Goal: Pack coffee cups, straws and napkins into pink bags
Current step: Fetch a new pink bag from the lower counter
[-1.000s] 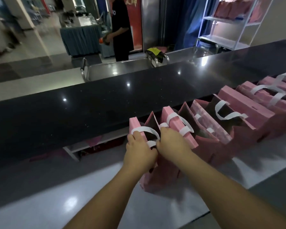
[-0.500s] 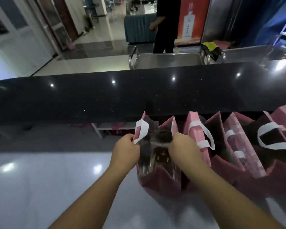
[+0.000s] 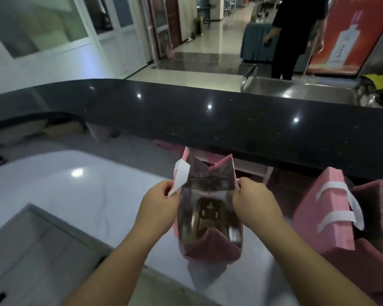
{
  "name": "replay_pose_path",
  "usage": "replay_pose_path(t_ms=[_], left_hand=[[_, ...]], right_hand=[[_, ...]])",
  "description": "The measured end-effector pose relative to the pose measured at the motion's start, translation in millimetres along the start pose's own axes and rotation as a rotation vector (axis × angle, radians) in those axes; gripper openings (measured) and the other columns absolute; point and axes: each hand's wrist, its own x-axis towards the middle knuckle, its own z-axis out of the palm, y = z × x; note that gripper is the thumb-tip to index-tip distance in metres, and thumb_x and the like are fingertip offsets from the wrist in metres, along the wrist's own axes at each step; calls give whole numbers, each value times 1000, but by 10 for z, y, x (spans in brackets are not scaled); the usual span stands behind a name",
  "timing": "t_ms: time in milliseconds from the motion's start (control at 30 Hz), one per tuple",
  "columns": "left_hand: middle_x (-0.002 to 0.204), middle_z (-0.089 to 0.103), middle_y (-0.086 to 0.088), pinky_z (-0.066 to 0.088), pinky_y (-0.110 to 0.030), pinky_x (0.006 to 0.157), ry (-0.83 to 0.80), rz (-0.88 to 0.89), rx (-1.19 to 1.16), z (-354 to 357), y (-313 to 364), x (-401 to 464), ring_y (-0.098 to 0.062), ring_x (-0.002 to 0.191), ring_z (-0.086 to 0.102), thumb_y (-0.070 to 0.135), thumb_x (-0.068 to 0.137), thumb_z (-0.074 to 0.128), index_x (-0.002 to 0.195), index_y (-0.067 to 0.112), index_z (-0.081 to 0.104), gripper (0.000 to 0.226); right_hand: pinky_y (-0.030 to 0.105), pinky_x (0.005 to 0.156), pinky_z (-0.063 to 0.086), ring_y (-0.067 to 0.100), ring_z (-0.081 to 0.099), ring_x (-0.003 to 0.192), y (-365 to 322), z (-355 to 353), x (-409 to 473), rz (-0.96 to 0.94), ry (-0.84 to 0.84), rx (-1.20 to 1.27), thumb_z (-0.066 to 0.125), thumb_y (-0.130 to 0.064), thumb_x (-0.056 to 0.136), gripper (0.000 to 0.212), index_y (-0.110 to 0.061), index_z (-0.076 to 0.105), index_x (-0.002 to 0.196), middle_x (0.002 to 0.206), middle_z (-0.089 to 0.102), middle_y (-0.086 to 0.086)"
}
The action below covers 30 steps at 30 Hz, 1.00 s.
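Head view: 2 hands (image 3: pixel 159 204) (image 3: pixel 254 202), 1 open pink bag (image 3: pixel 210 248).

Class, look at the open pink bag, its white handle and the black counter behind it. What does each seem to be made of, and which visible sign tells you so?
Pink bag: probably matte paper, since it keeps sharp folded gussets.
White handle: a flat strip, paper or fabric tape; unclear which.
Black counter: polished stone or a look-alike, speckled and mirroring the lights.

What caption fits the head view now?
Left hand and right hand spread a pink bag open on the white counter.
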Motion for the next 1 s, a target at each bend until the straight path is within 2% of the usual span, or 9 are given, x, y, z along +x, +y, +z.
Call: replay_pose_path(t_ms=[100, 167, 267, 400, 533, 733, 800, 867, 1000], left_hand=[[71, 69, 16, 41, -17, 49, 72, -15, -29, -480, -286, -111, -1, 59, 60, 54, 93, 56, 79, 39, 67, 24], [68, 67, 19, 38, -16, 48, 142, -27, -30, -827, -536, -199, 1, 57, 58, 48, 99, 57, 77, 44, 65, 24], [67, 68, 18, 42, -19, 49, 262, -78, -79, -1414, -942, -361, -3, 58, 61, 43, 102, 61, 74, 35, 66, 29], [82, 76, 4, 61, -43, 64, 321, -136, -190, -2187, -1458, -623, -20, 76, 73, 46, 101, 62, 89, 27, 74, 26], [80, 75, 17, 51, -18, 45, 394, -180, -188, -2908, -1990, -913, 0, 67, 69, 47, 102, 60, 88, 32, 72, 24], [78, 75, 22, 49, -25, 56, 507, -292, -155, -3827, -2711, -1313, 6, 65, 68, 56, 100, 55, 96, 37, 74, 27], [70, 72, 23, 46, -18, 51, 564, -304, -145, -4065, -2870, -1409, 7, 58, 64, 53, 100, 56, 88, 42, 73, 24], [56, 61, 24, 34, -9, 41, 625, -311, -131, -4275, -2993, -1504, 8, 47, 53, 48, 102, 58, 74, 50, 67, 29], [50, 53, 25, 28, -14, 40, 728, -382, -112, -4659, -3311, -1627, 6, 43, 46, 49, 102, 57, 66, 59, 60, 37]], right_hand=[[31, 59, 49, 21, 66, 77, -484, 199, -40, -65, -19, -28, 49, -23, 104, 16, -20, 63, 111, 95, 71, 2], [31, 56, 46, 20, 64, 75, -878, 385, -121, -125, -27, -33, 48, -23, 104, 18, -20, 64, 110, 94, 71, 1], [26, 49, 38, 15, 60, 67, -1555, 733, -349, -225, -45, -38, 48, -23, 103, 18, -21, 65, 106, 90, 70, 0], [29, 52, 37, 21, 60, 71, -2401, 1202, -744, -333, -68, -46, 47, -23, 100, 16, -19, 63, 97, 90, 69, 2], [34, 57, 39, 25, 58, 73, -3126, 1656, -1091, -435, -64, -77, 46, -26, 99, 19, -19, 63, 92, 90, 70, 3], [35, 57, 40, 27, 55, 69, -4066, 2299, -1591, -595, -122, -63, 47, -26, 98, 19, -19, 63, 91, 89, 71, 5], [34, 56, 41, 26, 59, 71, -4350, 2479, -1720, -645, -163, -62, 47, -26, 99, 20, -19, 64, 92, 88, 70, 3], [29, 50, 39, 16, 59, 65, -4623, 2655, -1832, -686, -213, -55, 47, -27, 101, 20, -22, 63, 90, 80, 66, -4], [21, 46, 33, 5, 55, 58, -5174, 3029, -2011, -770, -304, -63, 48, -25, 103, 22, -26, 61, 85, 70, 59, -10]])
